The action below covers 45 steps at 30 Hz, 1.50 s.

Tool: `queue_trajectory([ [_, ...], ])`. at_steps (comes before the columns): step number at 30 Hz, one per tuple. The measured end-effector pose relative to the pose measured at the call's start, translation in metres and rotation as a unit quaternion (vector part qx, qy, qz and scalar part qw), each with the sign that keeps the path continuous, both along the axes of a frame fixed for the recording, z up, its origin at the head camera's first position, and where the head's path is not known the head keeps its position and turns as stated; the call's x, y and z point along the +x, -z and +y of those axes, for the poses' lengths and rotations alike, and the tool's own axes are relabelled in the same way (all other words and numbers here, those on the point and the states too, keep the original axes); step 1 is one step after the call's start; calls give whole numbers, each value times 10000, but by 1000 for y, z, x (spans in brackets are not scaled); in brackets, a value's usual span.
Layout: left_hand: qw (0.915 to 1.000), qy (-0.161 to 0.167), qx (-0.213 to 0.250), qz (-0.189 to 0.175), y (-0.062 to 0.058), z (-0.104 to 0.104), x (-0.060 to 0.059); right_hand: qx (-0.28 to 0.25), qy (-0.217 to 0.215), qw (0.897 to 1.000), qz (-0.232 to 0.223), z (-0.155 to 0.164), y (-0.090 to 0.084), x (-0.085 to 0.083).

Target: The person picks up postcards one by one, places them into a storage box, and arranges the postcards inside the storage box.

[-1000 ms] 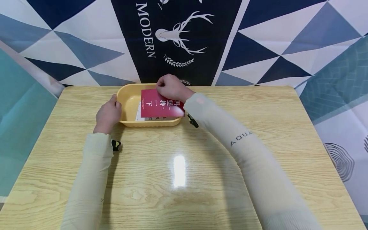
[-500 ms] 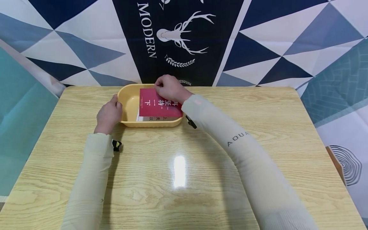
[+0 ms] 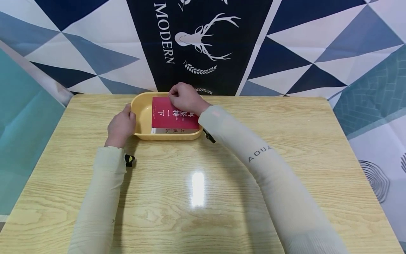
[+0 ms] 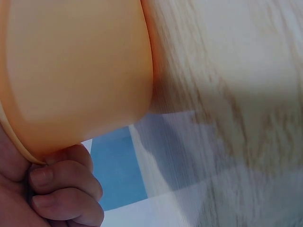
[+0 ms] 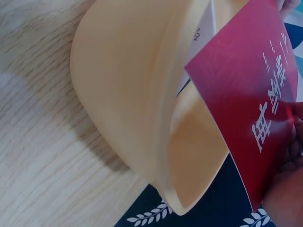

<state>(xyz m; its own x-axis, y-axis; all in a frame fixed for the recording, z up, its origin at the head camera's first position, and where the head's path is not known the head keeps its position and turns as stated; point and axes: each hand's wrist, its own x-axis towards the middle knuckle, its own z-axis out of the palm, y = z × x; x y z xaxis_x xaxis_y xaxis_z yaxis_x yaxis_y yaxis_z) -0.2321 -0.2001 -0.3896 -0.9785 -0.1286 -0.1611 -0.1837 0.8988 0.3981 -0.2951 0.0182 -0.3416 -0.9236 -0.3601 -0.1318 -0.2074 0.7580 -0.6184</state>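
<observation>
A yellow oval plastic basin point(image 3: 142, 118) stands at the far edge of the table. My left hand point(image 3: 121, 126) grips its left rim, with curled fingers point(image 4: 71, 182) below the rim in the left wrist view. Over the basin's right part, my right hand point(image 3: 188, 98) pinches a red card point(image 3: 165, 120) with white Chinese characters by its far edge. In the right wrist view the red card point(image 5: 236, 94) overlaps the basin's opening. Beneath it lies a white card point(image 3: 158, 131) with black characters, mostly hidden by the red one.
The wood-grain table point(image 3: 177, 190) reaches toward the front. Directly behind the basin rises a patterned cloth backdrop point(image 3: 203, 46) with a deer head and the word MODERN. A small black and yellow strap piece point(image 3: 129, 160) shows beside the left wrist.
My right hand has moved slightly left with the red card, which now lies a little farther left over the basin. The left hand keeps its grip on the rim.
</observation>
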Motion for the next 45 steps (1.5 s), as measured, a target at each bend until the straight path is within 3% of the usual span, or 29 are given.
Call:
queue_trajectory([
  [12, 9998, 62, -32, 159, 1, 0, 0, 343, -62, 9994, 47, -1, 7, 3],
  [34, 9998, 84, -29, 195, -2, -1, 2, 92, -357, 9993, -16, -1, 32, 2],
  [45, 9999, 36, -41, 149, -1, 0, 0, 200, -460, 9980, 375, 0, 42, 2],
])
